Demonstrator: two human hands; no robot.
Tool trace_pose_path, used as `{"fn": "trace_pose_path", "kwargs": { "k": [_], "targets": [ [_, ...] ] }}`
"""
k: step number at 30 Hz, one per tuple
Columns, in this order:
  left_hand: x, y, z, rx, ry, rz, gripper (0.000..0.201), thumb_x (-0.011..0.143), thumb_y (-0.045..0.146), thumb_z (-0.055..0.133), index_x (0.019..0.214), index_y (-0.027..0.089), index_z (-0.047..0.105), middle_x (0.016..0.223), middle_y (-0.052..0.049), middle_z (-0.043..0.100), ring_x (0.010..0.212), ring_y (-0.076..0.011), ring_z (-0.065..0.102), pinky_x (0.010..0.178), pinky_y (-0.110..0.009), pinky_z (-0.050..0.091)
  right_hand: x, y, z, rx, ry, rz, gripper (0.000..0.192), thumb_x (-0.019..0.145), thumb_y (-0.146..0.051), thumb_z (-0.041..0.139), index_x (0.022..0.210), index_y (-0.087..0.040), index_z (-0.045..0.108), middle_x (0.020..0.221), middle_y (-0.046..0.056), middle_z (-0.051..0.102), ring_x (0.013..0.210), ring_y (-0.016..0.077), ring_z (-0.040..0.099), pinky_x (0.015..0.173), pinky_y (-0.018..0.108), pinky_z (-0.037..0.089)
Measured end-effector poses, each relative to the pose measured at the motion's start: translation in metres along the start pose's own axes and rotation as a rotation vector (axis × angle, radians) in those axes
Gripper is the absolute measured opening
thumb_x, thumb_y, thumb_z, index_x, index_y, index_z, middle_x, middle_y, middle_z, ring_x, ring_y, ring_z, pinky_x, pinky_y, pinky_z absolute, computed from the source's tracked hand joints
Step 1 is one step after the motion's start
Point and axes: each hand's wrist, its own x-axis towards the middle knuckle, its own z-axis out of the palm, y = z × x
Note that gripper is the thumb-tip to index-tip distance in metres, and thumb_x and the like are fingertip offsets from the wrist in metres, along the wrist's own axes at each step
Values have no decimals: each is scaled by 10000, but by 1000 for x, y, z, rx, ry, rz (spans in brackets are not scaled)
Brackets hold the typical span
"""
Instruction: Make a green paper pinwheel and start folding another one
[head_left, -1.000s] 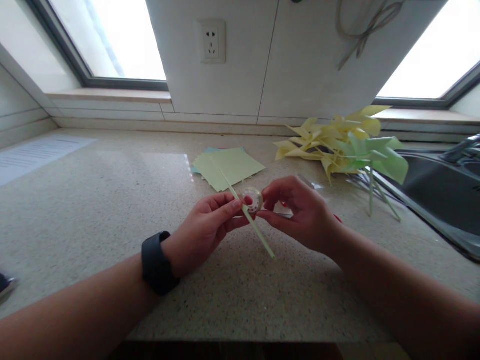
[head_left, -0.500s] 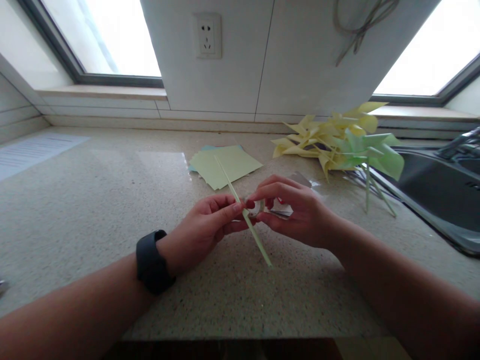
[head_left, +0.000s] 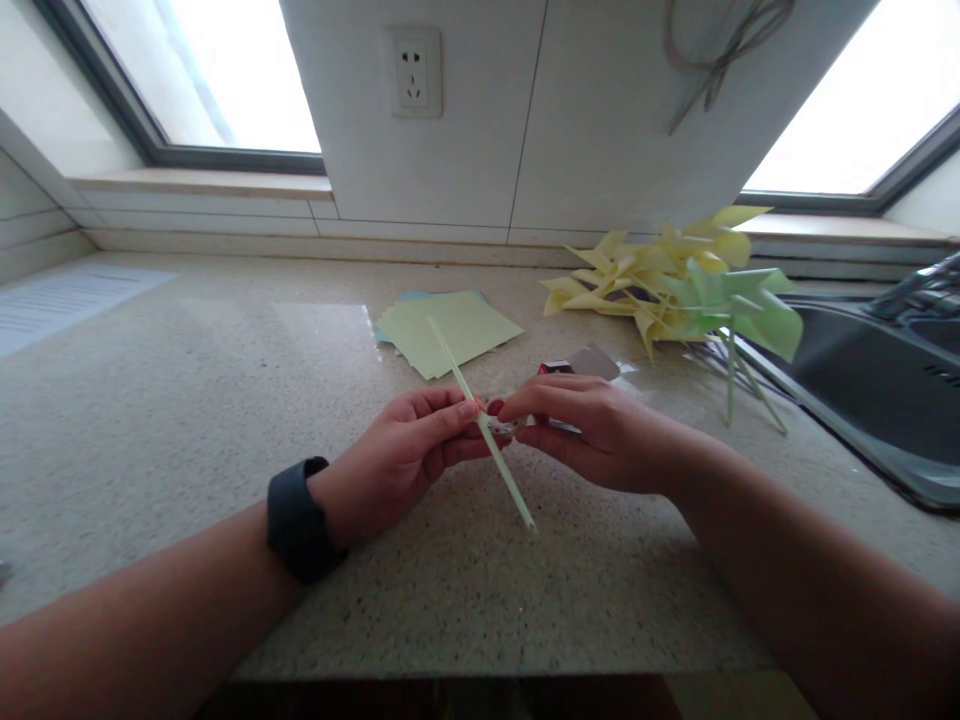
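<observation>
A thin, pale green rolled paper stick (head_left: 508, 478) slants across the front of my hands. My left hand (head_left: 420, 435), with a dark watch on its wrist, is closed and pinches the stick near its middle between thumb and fingers. Just right of the stick is a small roll of clear tape (head_left: 508, 428). My right hand (head_left: 589, 425) is closed on the tape roll, fingertips at its edge. Part of the roll is hidden by the fingers of both hands. Behind the stick's far end lies a stack of pale yellow-green paper squares (head_left: 457, 330).
Yellow paper pinwheels (head_left: 637, 280) and a green pinwheel (head_left: 742, 305) lie at the back right, beside a metal sink (head_left: 885, 390). A small red and black item (head_left: 555, 368) sits behind my right hand. A printed sheet (head_left: 67, 300) lies far left.
My right hand has turned slightly, and the tape roll looks flatter to the view. The red and black item now shows more behind my fingers. My left hand keeps its pinch on the stick.
</observation>
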Motion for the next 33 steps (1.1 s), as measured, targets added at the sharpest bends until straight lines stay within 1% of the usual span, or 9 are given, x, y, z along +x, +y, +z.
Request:
{"fn": "trace_pose_path", "kwargs": {
  "k": [4,8,13,18,21,24,28,30,33],
  "targets": [
    [-1,1,2,0,15,-3,114,917,213,696,903,104,723,975,-81,768,914,-163,729,903,-282,574,0,0,-2,14,-13,-3,168,1011,-199,534,1151,-193,627,1024,50,712,959,151,650,855,286,487],
    [0,2,4,-8,15,0,113,935,188,667,895,100,726,981,-81,771,926,-161,727,928,-296,569,-1,3,-3,15,-30,11,199,1014,-163,496,1163,-174,627,1023,62,713,952,154,650,844,290,481],
    [1,1,2,-18,-11,13,96,925,178,680,897,111,744,1058,-84,769,1007,-159,706,1019,-308,519,-4,7,-2,-107,-15,60,212,981,-158,516,1144,-178,649,937,63,714,882,180,647,829,336,455],
    [-1,1,2,19,-38,15,93,909,170,696,956,121,760,1095,-84,755,1035,-165,690,1033,-314,495,-1,6,-1,-152,27,113,134,954,-269,587,1016,-189,674,809,19,668,759,155,593,745,307,403],
    [-2,1,1,32,-76,-5,122,910,178,696,1001,125,760,1148,-96,738,1076,-180,677,1057,-330,468,1,6,0,-192,32,147,217,912,-391,670,832,-190,659,709,-11,593,681,137,524,668,287,345],
    [-2,1,0,57,-74,-16,115,898,206,717,979,142,768,1117,-88,739,1069,-181,666,1044,-334,461,1,9,4,-112,59,180,313,942,-396,639,721,-180,592,665,-26,532,636,118,476,625,274,321],
    [-1,-2,-3,105,-52,38,154,887,244,732,1024,185,771,1124,-62,720,1030,-164,642,998,-319,465,1,10,8,41,64,220,308,977,-385,584,747,-182,552,677,-33,504,631,117,448,602,263,336],
    [-1,-2,-3,130,-25,77,159,875,252,743,1024,208,774,1201,-52,687,1063,-171,623,1002,-322,453,2,8,8,80,48,209,275,988,-355,567,774,-185,545,705,-29,506,654,120,452,613,262,352],
    [-1,-2,-3,190,-14,121,107,880,253,732,960,212,791,1415,-42,567,1244,-221,539,1081,-348,398,3,4,6,81,47,144,228,995,-302,560,800,-186,545,740,-22,514,698,125,467,646,263,370]
  ]
}}
